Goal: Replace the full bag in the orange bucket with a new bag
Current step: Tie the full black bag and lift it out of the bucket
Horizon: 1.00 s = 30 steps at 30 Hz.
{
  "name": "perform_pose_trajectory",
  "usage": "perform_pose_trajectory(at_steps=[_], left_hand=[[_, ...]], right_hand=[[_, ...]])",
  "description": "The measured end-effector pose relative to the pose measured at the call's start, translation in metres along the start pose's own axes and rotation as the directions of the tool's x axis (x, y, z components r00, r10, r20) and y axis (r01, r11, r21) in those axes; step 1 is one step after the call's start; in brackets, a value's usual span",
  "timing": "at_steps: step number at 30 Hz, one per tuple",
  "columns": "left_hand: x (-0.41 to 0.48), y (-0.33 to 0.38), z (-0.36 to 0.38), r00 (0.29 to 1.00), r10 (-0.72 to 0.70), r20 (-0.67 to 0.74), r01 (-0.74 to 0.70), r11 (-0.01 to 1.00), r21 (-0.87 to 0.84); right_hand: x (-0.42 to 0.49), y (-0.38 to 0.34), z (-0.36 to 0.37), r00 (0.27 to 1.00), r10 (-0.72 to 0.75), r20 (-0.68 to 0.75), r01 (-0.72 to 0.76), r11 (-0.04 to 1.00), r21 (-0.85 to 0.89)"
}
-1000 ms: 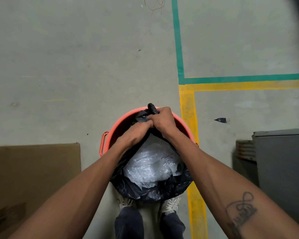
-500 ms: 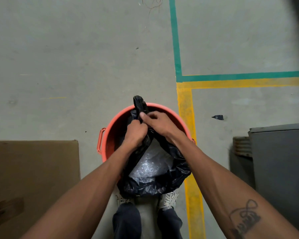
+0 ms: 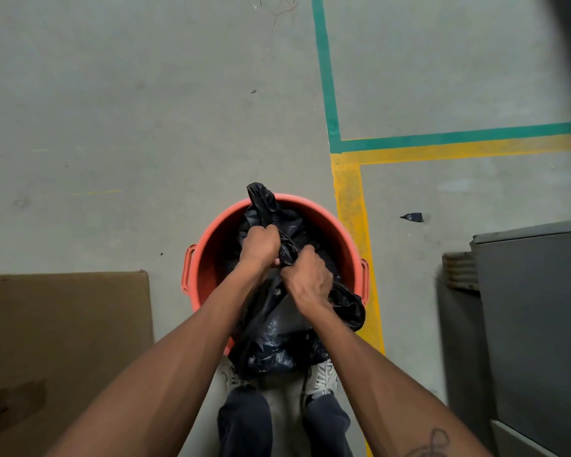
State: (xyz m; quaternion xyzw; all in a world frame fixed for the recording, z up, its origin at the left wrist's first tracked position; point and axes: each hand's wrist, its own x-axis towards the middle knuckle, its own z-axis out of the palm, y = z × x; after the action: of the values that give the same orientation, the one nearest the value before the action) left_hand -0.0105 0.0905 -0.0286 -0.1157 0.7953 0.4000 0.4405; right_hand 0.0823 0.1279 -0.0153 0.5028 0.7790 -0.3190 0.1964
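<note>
The black bag (image 3: 277, 328) sits in the orange bucket (image 3: 218, 239) on the floor, bulging over the near rim. Both grips are closed tight on its gathered neck — left hand (image 3: 259, 242) farther up, right hand (image 3: 307, 278) just beside it — a twisted tail pokes past the left fist.

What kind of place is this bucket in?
Probably a workshop or warehouse floor: bare concrete floor, green and yellow floor marking tape, a grey metal cabinet and flattened cardboard beside the orange bucket.
</note>
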Motion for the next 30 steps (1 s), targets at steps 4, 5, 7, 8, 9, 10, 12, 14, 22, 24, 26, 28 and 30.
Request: perform_pose_trajectory(at_steps=[4, 5, 7, 8, 9, 10, 12, 14, 22, 24, 26, 28, 30], left_hand=[[0.004, -0.007, -0.003, 0.992, -0.022, -0.124, 0.004, 0.990, -0.138], [0.002, -0.007, -0.003, 0.992, -0.035, -0.121, 0.012, 0.982, -0.187], [-0.005, -0.004, -0.004, 0.992, -0.056, -0.112, 0.022, 0.960, -0.279], [-0.005, -0.004, -0.003, 0.991, -0.063, -0.116, 0.021, 0.944, -0.330], [-0.004, -0.005, -0.004, 0.988, -0.082, -0.129, 0.028, 0.927, -0.374], [-0.002, -0.007, -0.004, 0.985, -0.093, -0.143, 0.028, 0.913, -0.406], [0.003, -0.011, -0.006, 0.977, -0.128, -0.169, 0.033, 0.879, -0.475], [0.004, -0.012, -0.008, 0.974, -0.157, -0.163, 0.047, 0.845, -0.533], [0.002, -0.017, -0.008, 0.998, 0.040, -0.048, -0.049, 0.978, -0.205], [-0.012, -0.026, 0.004, 0.997, 0.053, 0.052, -0.049, 0.996, -0.074], [-0.034, -0.026, 0.014, 0.991, 0.075, 0.108, -0.077, 0.997, 0.018], [-0.047, -0.025, 0.021, 0.998, 0.009, 0.068, -0.018, 0.991, 0.130], [-0.056, -0.025, 0.029, 0.990, -0.123, 0.073, 0.108, 0.976, 0.190]], right_hand=[[-0.005, 0.006, 0.003, 0.997, 0.035, 0.065, -0.029, 0.995, -0.100], [-0.007, 0.010, 0.004, 0.996, 0.043, 0.075, -0.033, 0.990, -0.139], [-0.008, 0.019, 0.003, 0.994, 0.059, 0.092, -0.040, 0.978, -0.205], [-0.008, 0.025, 0.001, 0.992, 0.062, 0.105, -0.037, 0.973, -0.230], [-0.008, 0.030, -0.002, 0.991, 0.062, 0.121, -0.030, 0.967, -0.252], [-0.007, 0.036, -0.005, 0.989, 0.059, 0.137, -0.019, 0.962, -0.272], [-0.006, 0.044, -0.013, 0.984, 0.067, 0.165, -0.014, 0.953, -0.302], [-0.008, 0.051, -0.020, 0.979, 0.087, 0.183, -0.024, 0.947, -0.320], [-0.015, 0.060, -0.032, 0.993, -0.039, 0.113, 0.035, 0.999, 0.036], [-0.018, 0.058, -0.033, 0.988, -0.042, 0.147, 0.020, 0.989, 0.149], [-0.019, 0.054, -0.034, 0.984, -0.063, 0.168, 0.023, 0.973, 0.229], [-0.020, 0.051, -0.030, 0.980, -0.098, 0.174, 0.051, 0.965, 0.258], [-0.021, 0.047, -0.022, 0.970, -0.138, 0.198, 0.083, 0.961, 0.264]])
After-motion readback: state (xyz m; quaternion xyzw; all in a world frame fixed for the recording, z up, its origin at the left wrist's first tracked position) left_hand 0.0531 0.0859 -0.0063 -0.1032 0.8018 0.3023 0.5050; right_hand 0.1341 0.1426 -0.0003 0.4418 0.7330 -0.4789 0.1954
